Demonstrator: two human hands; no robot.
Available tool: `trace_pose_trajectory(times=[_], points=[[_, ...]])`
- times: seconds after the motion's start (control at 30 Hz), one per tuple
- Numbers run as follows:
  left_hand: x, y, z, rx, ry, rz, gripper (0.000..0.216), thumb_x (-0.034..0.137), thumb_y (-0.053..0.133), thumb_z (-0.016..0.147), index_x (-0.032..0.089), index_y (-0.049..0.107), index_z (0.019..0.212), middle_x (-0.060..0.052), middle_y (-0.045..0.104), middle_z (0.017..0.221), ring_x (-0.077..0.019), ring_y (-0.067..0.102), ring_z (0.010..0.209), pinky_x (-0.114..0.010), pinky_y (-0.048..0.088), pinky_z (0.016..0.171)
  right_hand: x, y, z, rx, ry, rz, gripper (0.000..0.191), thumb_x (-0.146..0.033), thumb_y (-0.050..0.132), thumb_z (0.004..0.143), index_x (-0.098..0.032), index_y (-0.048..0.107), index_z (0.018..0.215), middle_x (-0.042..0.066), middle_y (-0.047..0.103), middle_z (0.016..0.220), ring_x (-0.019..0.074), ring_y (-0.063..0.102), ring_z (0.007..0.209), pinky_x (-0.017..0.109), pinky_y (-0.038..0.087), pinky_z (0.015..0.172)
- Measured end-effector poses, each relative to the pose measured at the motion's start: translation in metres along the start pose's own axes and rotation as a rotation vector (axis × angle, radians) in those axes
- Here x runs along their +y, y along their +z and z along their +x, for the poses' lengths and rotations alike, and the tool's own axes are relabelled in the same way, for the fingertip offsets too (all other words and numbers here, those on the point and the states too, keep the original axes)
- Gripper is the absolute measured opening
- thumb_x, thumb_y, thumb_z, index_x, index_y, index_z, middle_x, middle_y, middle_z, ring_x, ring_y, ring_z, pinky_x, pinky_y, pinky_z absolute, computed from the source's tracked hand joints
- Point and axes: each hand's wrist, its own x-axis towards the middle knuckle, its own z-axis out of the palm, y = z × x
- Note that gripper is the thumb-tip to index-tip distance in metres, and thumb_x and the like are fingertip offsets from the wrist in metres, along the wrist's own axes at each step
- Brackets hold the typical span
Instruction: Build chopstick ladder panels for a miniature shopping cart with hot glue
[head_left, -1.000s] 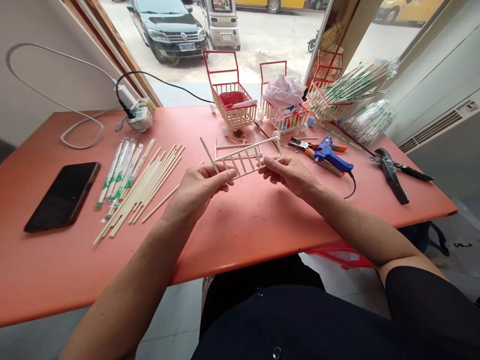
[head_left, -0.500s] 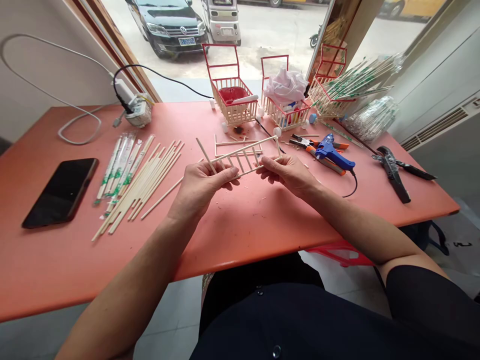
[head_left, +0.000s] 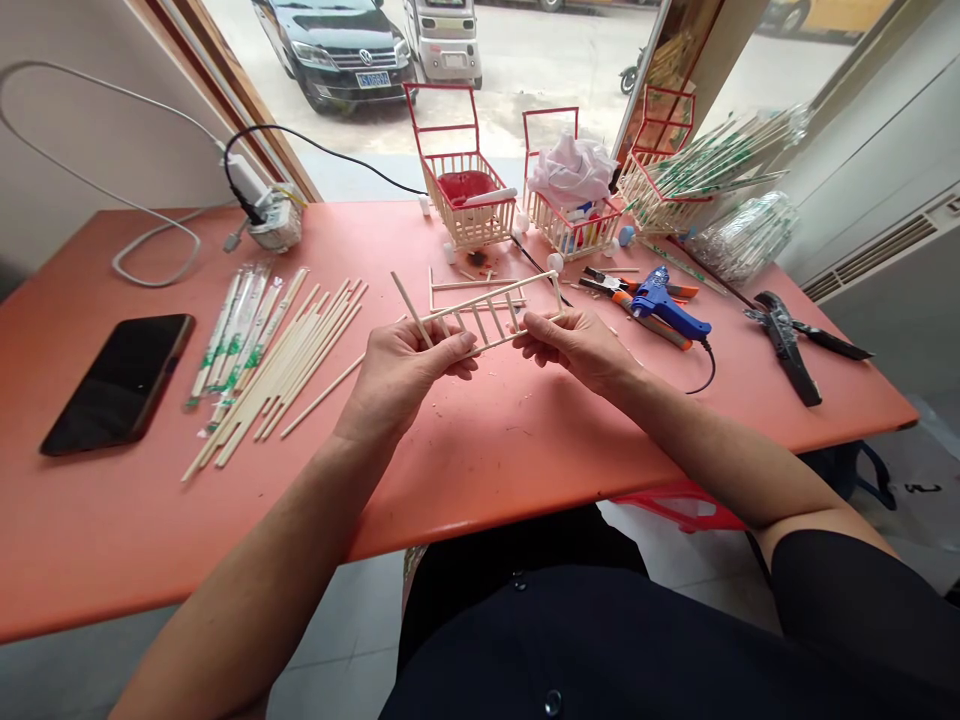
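Between my two hands is a small ladder-like frame of pale wooden sticks [head_left: 491, 318], with several short rungs joining two long rails. My left hand [head_left: 416, 365] pinches its left end, where one stick juts up and away. The thumb and fingers of my right hand [head_left: 559, 338] close on the lower rail near the right end. Behind it, another stick frame [head_left: 433, 288] lies on the table, partly hidden by the held one. Left of my left hand lie loose wooden chopsticks [head_left: 289, 370], with a few wrapped chopsticks [head_left: 232, 330] beside them.
On the pink table [head_left: 465, 470] are a phone [head_left: 118, 383], a blue glue gun [head_left: 667, 308], orange-handled pliers [head_left: 611, 283] and black cutters [head_left: 784, 340]. Miniature stick shopping carts [head_left: 469, 215] stand at the back by the window. A power strip [head_left: 274, 220] sits back left.
Almost nothing differs. Both hands keep the same hold on the stick frame, and the view has shifted very slightly.
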Motion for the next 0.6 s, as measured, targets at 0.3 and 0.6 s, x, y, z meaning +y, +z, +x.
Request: trace_pose_trajectory(times=[0.3,0.6], points=[[-0.0006,-0.0010,0.0005,-0.011,0.015,0.013,0.025,0.034,0.097,0.066,0.017,0.078,0.069,-0.004,0.072,0.066,-0.0158,0.069,0.062,-0.028,0.063,0.062,0.0000,0.0012,0.0013,0.003,0.015,0.039,0.070,-0.078,0.110,0.052,-0.018,0.087,0.080,0.006,0.085,0.082,0.0103,0.068,0.068,0.022,0.053,0.062],[0.0051,0.0002,-0.0026,0.024,0.015,0.040,0.038,0.037,0.106,0.056,0.017,0.077,0.072,-0.007,0.078,0.089,-0.0167,0.072,0.068,-0.026,0.059,0.054,0.0020,-0.0027,0.0031,0.004,0.019,0.038,0.062,-0.072,0.110,0.062,-0.018,0.087,0.081,0.007,0.086,0.085,0.0124,0.071,0.071,0.024,0.056,0.064]])
